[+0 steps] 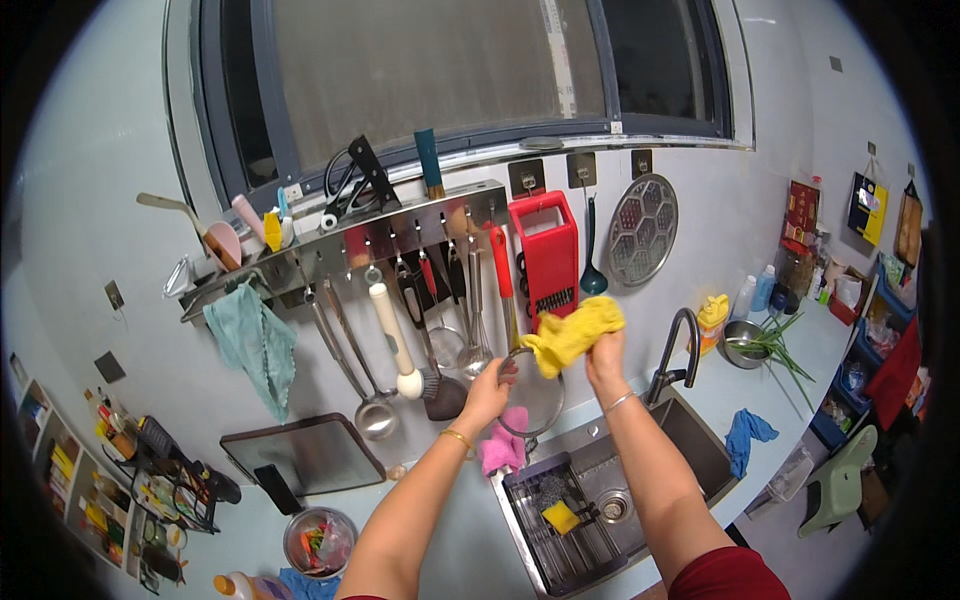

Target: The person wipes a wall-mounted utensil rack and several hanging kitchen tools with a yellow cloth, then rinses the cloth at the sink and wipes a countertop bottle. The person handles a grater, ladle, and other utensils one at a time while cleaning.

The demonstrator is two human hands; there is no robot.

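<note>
My left hand [491, 390] grips the left edge of a round, see-through lid [538, 401] with a dark rim, held up before the wall above the sink's back edge. My right hand [606, 358] is closed on a crumpled yellow cloth [576, 334], which hangs over the lid's upper edge. Whether the cloth touches the lid I cannot tell. Just behind the cloth hangs a red grater [546, 240], its lower end partly covered. Below the lid, a pink cloth [502, 446] is draped at the sink's back left corner.
The steel sink [667, 416] holds a drain rack [551, 555] with a yellow sponge [560, 517]; a dark faucet [679, 337] rises behind. Ladles, a whisk [475, 352] and a white brush [397, 337] hang from a metal rail. Green onions [776, 341] and a steel bowl [742, 352] stand right.
</note>
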